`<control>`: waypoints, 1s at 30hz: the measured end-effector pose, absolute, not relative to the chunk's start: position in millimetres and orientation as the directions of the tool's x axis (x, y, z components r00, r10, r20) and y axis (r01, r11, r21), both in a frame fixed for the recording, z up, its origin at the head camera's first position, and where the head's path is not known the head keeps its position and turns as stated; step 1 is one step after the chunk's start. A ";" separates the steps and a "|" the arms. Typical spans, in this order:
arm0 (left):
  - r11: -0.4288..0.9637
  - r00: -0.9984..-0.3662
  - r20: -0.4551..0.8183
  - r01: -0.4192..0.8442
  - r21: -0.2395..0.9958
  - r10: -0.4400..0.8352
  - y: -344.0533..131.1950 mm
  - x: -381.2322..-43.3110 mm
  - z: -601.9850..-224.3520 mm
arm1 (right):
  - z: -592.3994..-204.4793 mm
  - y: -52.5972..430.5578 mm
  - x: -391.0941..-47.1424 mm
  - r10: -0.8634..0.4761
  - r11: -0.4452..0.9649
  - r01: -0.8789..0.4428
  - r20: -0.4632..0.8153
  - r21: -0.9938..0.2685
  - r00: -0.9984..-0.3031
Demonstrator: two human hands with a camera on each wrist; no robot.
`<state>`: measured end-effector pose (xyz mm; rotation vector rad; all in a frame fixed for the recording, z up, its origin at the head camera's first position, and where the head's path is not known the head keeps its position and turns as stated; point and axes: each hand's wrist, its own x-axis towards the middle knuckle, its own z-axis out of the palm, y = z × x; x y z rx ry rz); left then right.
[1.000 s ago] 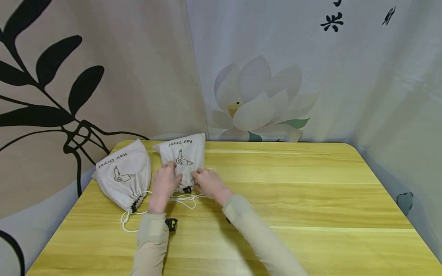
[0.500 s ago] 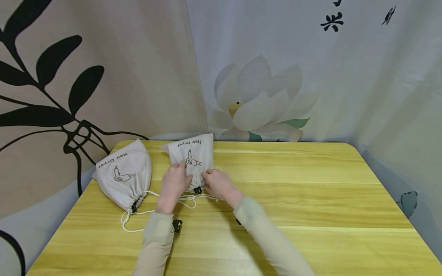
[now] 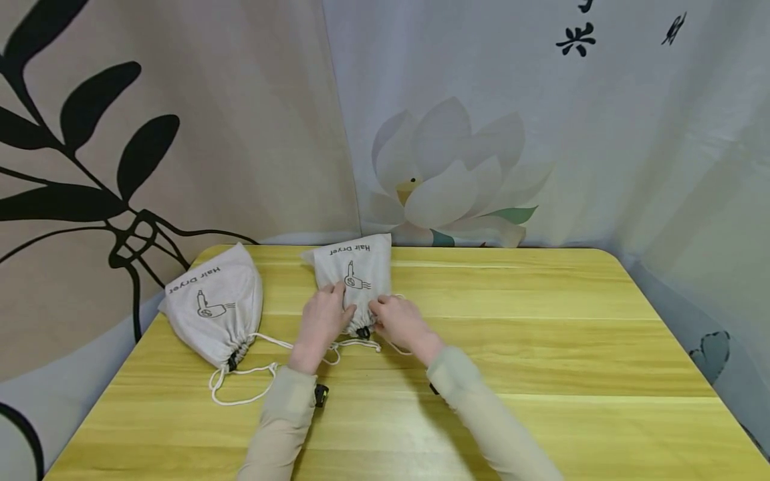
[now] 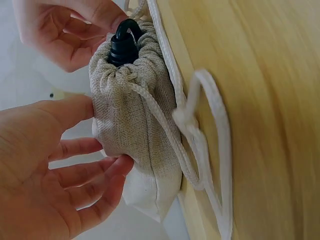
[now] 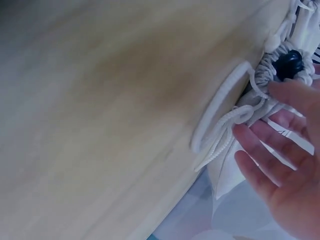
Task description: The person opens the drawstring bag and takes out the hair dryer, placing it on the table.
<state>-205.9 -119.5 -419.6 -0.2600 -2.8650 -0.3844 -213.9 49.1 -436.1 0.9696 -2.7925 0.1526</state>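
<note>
A pale cloth drawstring bag (image 3: 363, 294) printed "Hair Dryer" lies near the table's back edge, its gathered mouth facing me. My left hand (image 3: 321, 314) grips its left side, thumb by the neck and fingers over the cloth. On the opposite side, my right hand (image 3: 400, 321) holds the corner near the mouth. From the puckered opening pokes a black cable end (image 4: 123, 47), with a bent loop, seen in the left wrist view. White cords (image 4: 220, 145) trail from the bag onto the wood. In the right wrist view my right fingers (image 5: 270, 150) curve along the bag's side.
A second matching bag (image 3: 216, 300) lies to the left, its white cord (image 3: 240, 403) looped on the table towards me. The wooden table (image 3: 541, 361) stretches out to the right. Printed curtains (image 3: 271, 133) hang close behind the table's back edge.
Both hands have moved to the right together, sliding the bag between them the same way and widening the space between it and the second bag. The second bag has stayed in place.
</note>
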 end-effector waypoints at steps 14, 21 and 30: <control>0.933 -0.945 0.240 0.277 0.231 0.221 -96.2 -208.9 -418.7 | -434.2 77.4 -213.4 -0.572 0.792 -0.608 0.276 -0.058 -0.772; 0.922 -0.933 0.242 0.320 0.217 0.267 -84.5 -209.9 -420.0 | -435.0 89.9 -209.2 -0.565 0.794 -0.604 0.288 -0.063 -0.773; 0.899 -0.906 0.268 0.386 0.209 0.327 -67.7 -211.2 -422.5 | -432.9 106.5 -206.4 -0.526 0.834 -0.548 0.202 -0.068 -0.826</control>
